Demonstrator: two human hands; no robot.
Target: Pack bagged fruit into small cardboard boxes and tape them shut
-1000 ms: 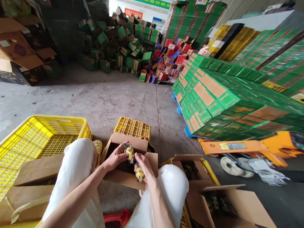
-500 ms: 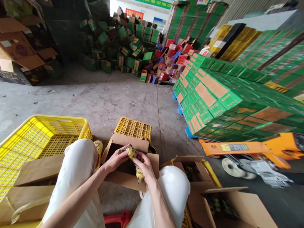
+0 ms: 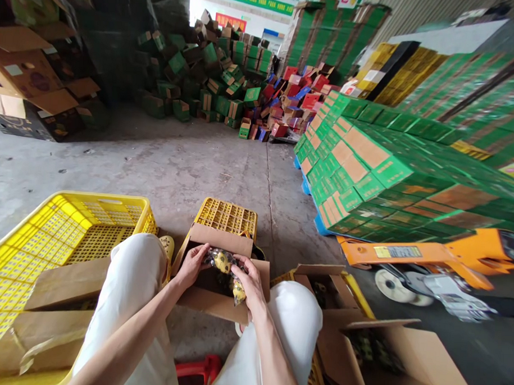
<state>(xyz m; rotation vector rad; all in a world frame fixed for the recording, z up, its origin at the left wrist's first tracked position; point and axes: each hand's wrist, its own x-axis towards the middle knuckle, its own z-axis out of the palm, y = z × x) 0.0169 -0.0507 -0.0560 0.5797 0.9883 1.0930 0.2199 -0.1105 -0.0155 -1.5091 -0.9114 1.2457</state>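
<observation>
Above the open cardboard box (image 3: 217, 309) between my knees, both hands hold a string of yellow, dark-spotted pieces (image 3: 223, 262) in a shiny clear wrapping. Its kind I cannot make out. My left hand (image 3: 192, 265) pinches the left end of the wrapping with thumb and fingers. Closed round the right part is my right hand (image 3: 248, 279), and a pointed yellow piece (image 3: 238, 291) hangs below its fingers. The box's dark inside is partly hidden by my hands.
A large yellow crate (image 3: 113, 207) with cardboard stands at my left. Open boxes (image 3: 428, 356) with dark, spotted contents sit at my right. Beyond are an orange pallet jack (image 3: 410, 252), stacked green boxes (image 3: 367, 168) and a heap of loose cartons (image 3: 218, 104).
My left hand has moved left, away from my right hand, so more of the wrapped yellow piece shows between them. The right hand stays nearly in place.
</observation>
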